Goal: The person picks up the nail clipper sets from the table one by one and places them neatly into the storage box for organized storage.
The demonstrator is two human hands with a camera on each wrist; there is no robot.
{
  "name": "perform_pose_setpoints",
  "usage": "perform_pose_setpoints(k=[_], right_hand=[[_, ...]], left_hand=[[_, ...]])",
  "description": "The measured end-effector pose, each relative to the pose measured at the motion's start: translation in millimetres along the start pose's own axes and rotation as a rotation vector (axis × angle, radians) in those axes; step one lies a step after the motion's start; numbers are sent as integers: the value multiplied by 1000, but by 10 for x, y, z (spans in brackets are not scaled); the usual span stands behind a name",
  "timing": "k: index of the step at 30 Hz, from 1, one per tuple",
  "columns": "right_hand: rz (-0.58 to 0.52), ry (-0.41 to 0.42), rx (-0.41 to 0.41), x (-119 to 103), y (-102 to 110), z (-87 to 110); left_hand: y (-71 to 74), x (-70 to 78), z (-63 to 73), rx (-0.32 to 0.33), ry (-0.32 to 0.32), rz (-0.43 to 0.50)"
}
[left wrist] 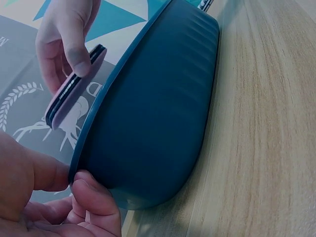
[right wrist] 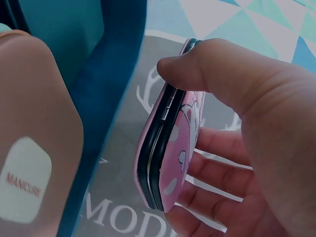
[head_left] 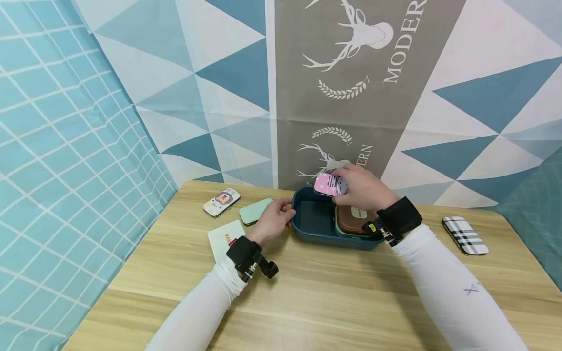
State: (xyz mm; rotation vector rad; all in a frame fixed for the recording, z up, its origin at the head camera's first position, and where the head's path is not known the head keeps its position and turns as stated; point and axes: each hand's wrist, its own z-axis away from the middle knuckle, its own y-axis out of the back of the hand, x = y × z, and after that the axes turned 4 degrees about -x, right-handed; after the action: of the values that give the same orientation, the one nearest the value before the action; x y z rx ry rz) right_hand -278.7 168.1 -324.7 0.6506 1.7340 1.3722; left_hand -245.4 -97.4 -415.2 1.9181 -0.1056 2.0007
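Observation:
In the head view my right hand [head_left: 362, 187] holds a small pink patterned manicure case [head_left: 326, 185] over the far rim of a dark blue plastic bin [head_left: 316, 239]. Thumb and fingers grip the closed case [right wrist: 170, 143] by its edges in the right wrist view, tilted on its side. My left hand [head_left: 273, 222] pinches the bin's left end at the rim, as the left wrist view shows. Inside the bin's right half lies a brown case [head_left: 349, 222] labelled "MANICURE", with a green edge beneath it. The bin's left half shows its bare floor.
Left of the bin lie a mint green case [head_left: 253, 210], a white case with a round picture [head_left: 221, 202] and a cream flat piece with red letters [head_left: 225, 236], partly hidden by my left wrist. A plaid case [head_left: 465, 236] lies far right. Patterned cloth [head_left: 237, 97] hangs behind the table.

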Motion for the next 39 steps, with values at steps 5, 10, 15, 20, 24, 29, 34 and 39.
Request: perform_pose_setpoints(k=[5, 10, 15, 20, 24, 29, 34, 39], right_hand=[[8, 15, -18, -41, -73, -86], [11, 33, -31, -72, -144, -168], [9, 27, -54, -120, -219, -231], [15, 0, -90, -154, -278, -280], [21, 7, -111, -163, -330, -314], [31, 11, -137, -162, -400, -347], [53, 0, -162, -156, -449, -365], [66, 4, -177, -148, -471, -373]], left_hand=[[-1, -6, -6, 6, 7, -10], [-1, -6, 0, 6, 9, -12], [1, -14, 0, 3, 9, -13], [1, -5, 1, 5, 4, -12], [0, -14, -6, 6, -7, -13], [-3, -27, -2, 15, -3, -20], [-10, -21, 5, 23, 4, -25], [-13, -5, 11, 21, 2, -28]])
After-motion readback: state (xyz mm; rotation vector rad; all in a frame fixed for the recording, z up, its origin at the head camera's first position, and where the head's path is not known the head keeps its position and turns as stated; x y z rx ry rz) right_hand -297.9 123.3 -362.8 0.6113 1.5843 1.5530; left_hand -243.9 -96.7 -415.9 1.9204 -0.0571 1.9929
